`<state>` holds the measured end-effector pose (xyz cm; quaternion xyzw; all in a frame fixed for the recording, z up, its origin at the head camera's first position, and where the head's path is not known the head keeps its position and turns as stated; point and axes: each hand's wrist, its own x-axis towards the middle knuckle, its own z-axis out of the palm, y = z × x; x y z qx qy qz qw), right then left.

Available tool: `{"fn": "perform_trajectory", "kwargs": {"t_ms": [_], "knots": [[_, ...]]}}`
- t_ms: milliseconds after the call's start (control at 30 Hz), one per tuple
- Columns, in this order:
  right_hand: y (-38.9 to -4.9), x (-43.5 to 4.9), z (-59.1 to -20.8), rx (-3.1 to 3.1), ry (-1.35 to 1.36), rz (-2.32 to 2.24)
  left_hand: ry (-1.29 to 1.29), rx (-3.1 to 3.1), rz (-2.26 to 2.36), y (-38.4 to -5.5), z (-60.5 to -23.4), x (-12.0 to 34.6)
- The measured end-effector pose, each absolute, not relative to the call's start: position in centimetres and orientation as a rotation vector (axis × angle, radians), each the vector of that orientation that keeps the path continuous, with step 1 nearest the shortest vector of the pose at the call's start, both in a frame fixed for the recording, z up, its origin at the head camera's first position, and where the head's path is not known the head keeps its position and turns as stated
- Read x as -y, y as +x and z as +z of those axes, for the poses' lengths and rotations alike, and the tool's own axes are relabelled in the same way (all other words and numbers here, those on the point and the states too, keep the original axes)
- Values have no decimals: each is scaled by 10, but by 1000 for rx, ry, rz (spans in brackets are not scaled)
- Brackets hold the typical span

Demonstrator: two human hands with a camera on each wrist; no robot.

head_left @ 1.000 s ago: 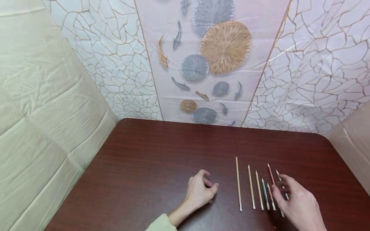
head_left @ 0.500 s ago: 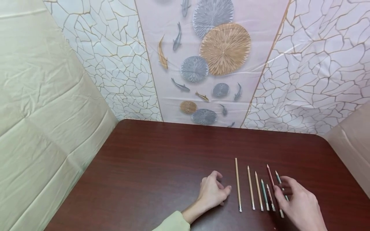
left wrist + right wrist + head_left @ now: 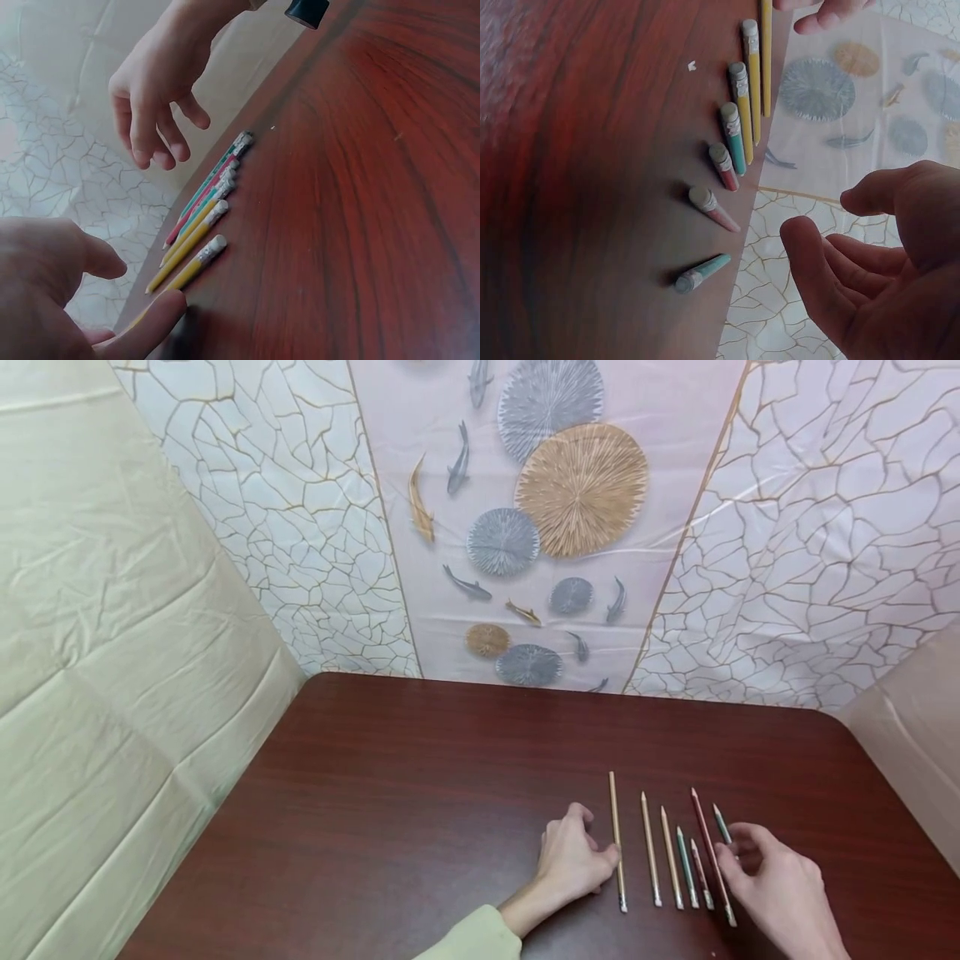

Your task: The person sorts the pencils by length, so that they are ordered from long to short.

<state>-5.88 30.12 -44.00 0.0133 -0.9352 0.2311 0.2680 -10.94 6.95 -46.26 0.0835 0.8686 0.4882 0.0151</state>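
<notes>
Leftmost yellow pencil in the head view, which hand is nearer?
Left. The left hand is at that yellow pencil, its thumb overlapping it; the right hand is at the opposite end, by the rightmost green pencil.

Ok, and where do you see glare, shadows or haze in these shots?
Head view: fairly even light, with the pencils reasonably clear; left wrist view: the patterned cloth looks washed out, and a soft dark shadow lies beside the left hand; right wrist view: pale glare at the upper left of the table.

left hand (image 3: 45,289) beside nearest yellow pencil (image 3: 186,275) | contact unclear | right hand (image 3: 160,82) farther off
</notes>
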Motion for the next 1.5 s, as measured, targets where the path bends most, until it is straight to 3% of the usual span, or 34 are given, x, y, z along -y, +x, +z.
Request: {"fn": "perform_trajectory", "kwargs": {"t_ms": [1500], "knots": [[-61, -311, -445, 2838, -185, 698, 348, -3009, 1204, -114, -477, -101]]}}
